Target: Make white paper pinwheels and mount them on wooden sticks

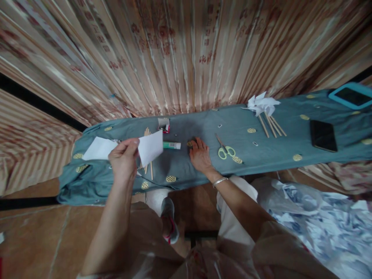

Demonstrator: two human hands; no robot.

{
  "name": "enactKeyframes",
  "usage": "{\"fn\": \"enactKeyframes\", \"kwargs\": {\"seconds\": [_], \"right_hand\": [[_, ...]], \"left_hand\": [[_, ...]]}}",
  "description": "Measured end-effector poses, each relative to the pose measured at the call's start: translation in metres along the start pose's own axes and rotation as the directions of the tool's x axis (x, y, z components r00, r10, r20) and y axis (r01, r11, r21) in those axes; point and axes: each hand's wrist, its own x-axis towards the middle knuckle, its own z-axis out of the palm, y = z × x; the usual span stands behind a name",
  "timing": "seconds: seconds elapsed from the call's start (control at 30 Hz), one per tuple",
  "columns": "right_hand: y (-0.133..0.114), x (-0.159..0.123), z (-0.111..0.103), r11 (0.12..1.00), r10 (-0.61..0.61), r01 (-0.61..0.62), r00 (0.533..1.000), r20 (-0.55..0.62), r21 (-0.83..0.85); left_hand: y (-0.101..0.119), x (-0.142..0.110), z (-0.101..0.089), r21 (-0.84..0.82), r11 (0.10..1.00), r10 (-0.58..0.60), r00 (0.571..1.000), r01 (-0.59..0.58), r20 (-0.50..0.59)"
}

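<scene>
My left hand [124,159] is raised a little above the table and pinches a square sheet of white paper [150,147] by its left edge. My right hand [199,155] lies flat on the blue-grey tablecloth [203,128], fingers stretched out, holding nothing. A green-and-white glue stick [171,145] lies between the two hands. Green-handled scissors [225,149] lie just right of my right hand. Several thin wooden sticks [147,155] rest under the held paper.
More white paper [99,149] lies at the left end. Finished white paper pinwheels on sticks [266,110] sit at the back right. A black phone [323,135] and a blue-cased tablet [351,95] lie far right. A stapler [164,124] stands near the curtain.
</scene>
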Motion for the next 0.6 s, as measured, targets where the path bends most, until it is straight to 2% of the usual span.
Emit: {"fn": "enactKeyframes", "kwargs": {"seconds": [0.07, 0.17, 0.3, 0.43, 0.6], "right_hand": [[0.001, 0.000, -0.002, 0.999, -0.004, 0.004, 1.000, -0.004, 0.045], [0.006, 0.001, -0.004, 0.991, -0.027, 0.028, 1.000, -0.009, 0.130], [0.017, 0.001, -0.003, 0.956, -0.059, 0.064, 0.998, -0.025, 0.286], [0.028, 0.001, -0.009, 0.902, -0.060, 0.065, 0.998, -0.026, 0.426], [0.041, -0.002, -0.029, 0.897, -0.094, 0.095, 0.995, -0.025, 0.431]], "left_hand": [[-0.005, -0.015, 0.018, -0.108, 0.990, -0.073, 0.991, 0.086, 0.116], [-0.021, -0.032, 0.037, -0.229, 0.944, -0.174, 0.950, 0.236, 0.259], [-0.043, -0.041, 0.053, -0.244, 0.890, -0.304, 0.901, 0.384, 0.310], [-0.056, -0.043, 0.067, -0.199, 0.867, -0.369, 0.857, 0.456, 0.360], [-0.063, -0.047, 0.083, -0.156, 0.845, -0.423, 0.817, 0.512, 0.391]]}}
